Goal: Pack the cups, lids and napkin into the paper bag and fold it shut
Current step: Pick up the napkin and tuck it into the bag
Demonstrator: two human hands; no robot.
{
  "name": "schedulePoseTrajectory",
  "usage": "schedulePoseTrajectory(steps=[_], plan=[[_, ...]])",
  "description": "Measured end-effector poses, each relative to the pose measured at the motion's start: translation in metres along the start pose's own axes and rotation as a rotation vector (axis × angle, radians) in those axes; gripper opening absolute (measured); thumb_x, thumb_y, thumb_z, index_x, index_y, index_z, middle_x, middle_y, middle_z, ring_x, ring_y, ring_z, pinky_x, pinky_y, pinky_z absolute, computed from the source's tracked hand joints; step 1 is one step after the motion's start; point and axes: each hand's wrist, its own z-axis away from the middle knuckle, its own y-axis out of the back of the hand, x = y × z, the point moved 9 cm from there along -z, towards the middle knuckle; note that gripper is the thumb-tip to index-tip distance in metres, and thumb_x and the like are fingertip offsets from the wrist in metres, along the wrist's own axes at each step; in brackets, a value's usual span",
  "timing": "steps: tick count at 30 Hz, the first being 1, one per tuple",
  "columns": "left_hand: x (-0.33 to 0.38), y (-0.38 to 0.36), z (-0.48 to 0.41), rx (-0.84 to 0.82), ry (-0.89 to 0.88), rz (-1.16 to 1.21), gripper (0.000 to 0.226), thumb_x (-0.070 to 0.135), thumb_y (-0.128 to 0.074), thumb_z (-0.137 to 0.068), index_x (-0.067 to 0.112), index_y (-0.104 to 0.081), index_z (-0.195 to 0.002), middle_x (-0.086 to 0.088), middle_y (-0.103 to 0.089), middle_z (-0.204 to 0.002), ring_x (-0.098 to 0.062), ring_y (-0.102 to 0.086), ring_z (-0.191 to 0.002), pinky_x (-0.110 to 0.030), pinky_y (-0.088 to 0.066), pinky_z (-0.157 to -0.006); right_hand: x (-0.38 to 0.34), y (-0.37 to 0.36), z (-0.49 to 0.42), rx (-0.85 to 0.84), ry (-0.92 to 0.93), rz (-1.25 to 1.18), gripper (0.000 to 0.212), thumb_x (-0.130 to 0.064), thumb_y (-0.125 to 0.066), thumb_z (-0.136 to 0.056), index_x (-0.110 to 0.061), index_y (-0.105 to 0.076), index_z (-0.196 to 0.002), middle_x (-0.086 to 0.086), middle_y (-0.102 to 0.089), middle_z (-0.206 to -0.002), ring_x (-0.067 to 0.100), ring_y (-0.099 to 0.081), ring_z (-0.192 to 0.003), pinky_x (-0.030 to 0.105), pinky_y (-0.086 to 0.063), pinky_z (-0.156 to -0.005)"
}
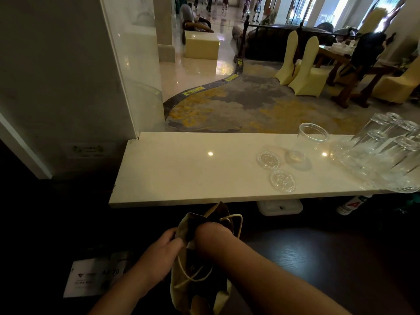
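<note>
Low in the middle of the frame, below the near edge of the pale surface (181, 173), a brown paper bag (193, 283) hangs in shadow with its mouth held open. The left hand (159, 253) is closed on the bag's rim at the left side, thumb and fingers pinching the paper. The right hand cannot be seen: the right forearm (238, 258) runs from the lower right of the frame into the bag's mouth, and its wrist vanishes inside, so whether that hand is open or gripping something cannot be told. A pale cord handle (234, 218) loops up at the bag's far rim, and another (193, 276) lies against its near face. On the surface, right of centre, a clear plastic cup (306, 144) stands upright with its mouth up. Just left of its base lies a round clear lid (269, 160), flat, and a second lid (283, 181) lies nearer the front edge, close to the first but apart from it. At the right end of the surface a cluster of clear glasses (386, 153) stands upside down, packed together. At the lower left of the frame a white card (91, 278) with printed marks lies in the dark.
</note>
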Motion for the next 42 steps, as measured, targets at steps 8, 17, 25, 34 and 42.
schedulePoseTrajectory(steps=[8,17,25,34,42], plan=[[0.000,0.005,0.004,0.032,-0.020,-0.029,0.030,0.039,-0.052,-0.092,0.045,-0.065,-0.118,0.002,-0.078,-0.101,-0.019,-0.073,-0.096,-0.037,-0.057,-0.080,-0.003,-0.022,-0.008,0.012,0.015,0.008,0.037,-0.023,-0.047,-0.105,-0.002,-0.058,-0.134,0.022,-0.058,-0.135,0.038,-0.053,-0.126,0.048,-0.045,-0.105],[0.005,0.004,0.012,0.026,-0.016,-0.045,0.023,0.029,-0.049,-0.101,0.041,-0.062,-0.115,-0.002,-0.076,-0.101,-0.019,-0.072,-0.090,-0.029,-0.054,-0.064,-0.007,-0.030,-0.012,0.020,0.044,0.038,0.029,-0.025,-0.062,-0.097,-0.008,-0.067,-0.119,0.015,-0.068,-0.118,0.031,-0.063,-0.111,0.042,-0.051,-0.093],[0.003,0.005,0.006,0.011,0.020,-0.044,0.034,0.054,-0.050,-0.083,0.050,-0.064,-0.114,0.003,-0.080,-0.100,-0.024,-0.074,-0.096,-0.050,-0.061,-0.087,-0.018,0.021,0.029,0.284,0.152,-0.012,0.019,-0.029,-0.063,-0.092,-0.019,-0.065,-0.109,0.006,-0.067,-0.102,0.024,-0.066,-0.092,0.040,-0.056,-0.077],[0.011,-0.003,0.009,0.006,-0.014,-0.029,0.024,0.040,-0.052,-0.096,0.040,-0.071,-0.110,0.003,-0.080,-0.093,-0.021,-0.073,-0.097,-0.041,-0.056,-0.084,-0.024,0.102,0.140,0.829,0.480,-0.253,0.007,-0.034,-0.055,-0.093,-0.027,-0.059,-0.093,-0.008,-0.060,-0.086,0.010,-0.058,-0.075,0.038,-0.056,-0.066],[0.012,-0.003,0.011,0.015,-0.018,-0.028,0.026,0.032,-0.049,-0.100,0.039,-0.066,-0.118,-0.001,-0.078,-0.102,-0.021,-0.071,-0.098,-0.037,-0.054,-0.080,0.044,0.120,0.175,1.126,0.427,-0.925,0.012,-0.014,-0.063,-0.093,-0.025,-0.064,-0.087,-0.005,-0.064,-0.075,0.008,-0.060,-0.063,0.027,-0.052,-0.055]])
